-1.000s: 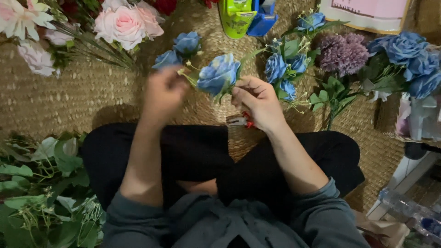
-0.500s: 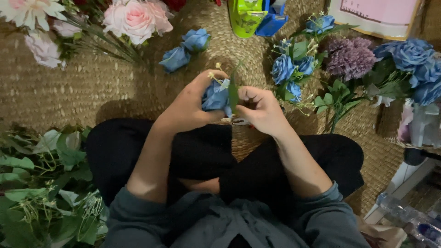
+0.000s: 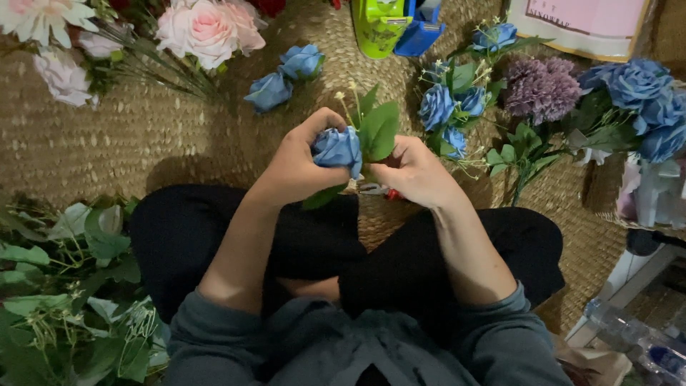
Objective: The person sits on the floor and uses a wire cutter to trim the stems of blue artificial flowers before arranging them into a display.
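Blue is what draws the eye: a blue rose (image 3: 337, 149) sits clasped in the left hand (image 3: 300, 166), the fingers curled round its head. Just to the right of it the right hand (image 3: 414, 175) pinches a green leaf sprig (image 3: 377, 129) against the bloom, so both hands are closed on the little bunch above the lap. To my mind the pairing goes best if the leaf stays tucked close behind the petals and the stems are pinched together low, without crushing the bloom. Beyond the left hand, two loose blue roses (image 3: 286, 75) lie on the woven mat (image 3: 107, 143); past the right hand stands a cluster of blue and purple flowers (image 3: 543, 89). The stems are hidden inside the hands. Something red and white (image 3: 379, 191) peeps out under the right hand; it may be scissors, though I cannot tell. The green and blue objects (image 3: 396, 25) at the far edge are cut off.
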